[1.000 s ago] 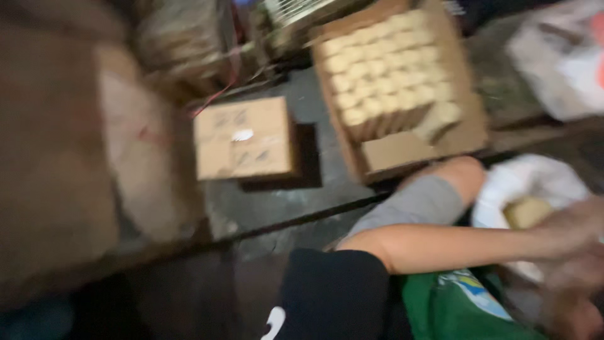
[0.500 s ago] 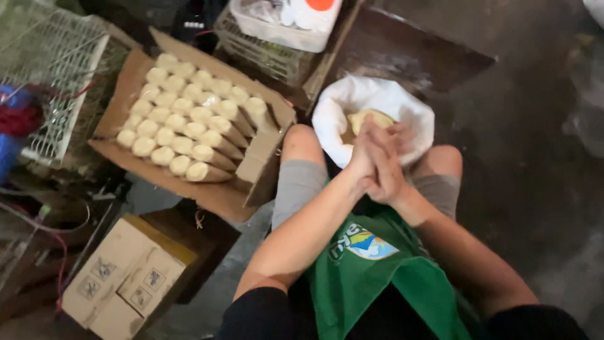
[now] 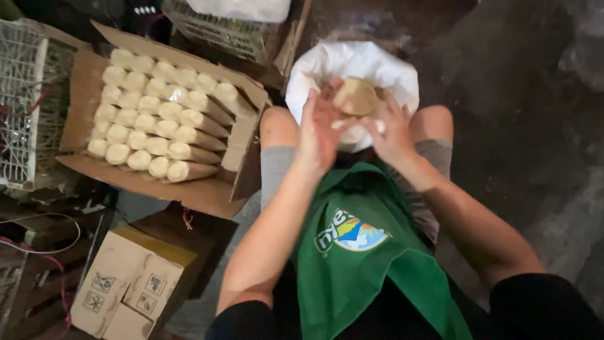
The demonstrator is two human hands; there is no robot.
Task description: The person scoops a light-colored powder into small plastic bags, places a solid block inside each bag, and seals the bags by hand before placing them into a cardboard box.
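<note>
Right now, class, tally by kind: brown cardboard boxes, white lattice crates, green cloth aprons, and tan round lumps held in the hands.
Brown cardboard boxes: 2, one open, one closed
White lattice crates: 2
Green cloth apron: 1
Tan round lump, between left hand and right hand: 1
Total: 6

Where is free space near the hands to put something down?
Bare dark floor lies right of the white bag and the right hand. It is crowded left of the left hand: open carton of pale rolls, wire crate, closed box.
</note>
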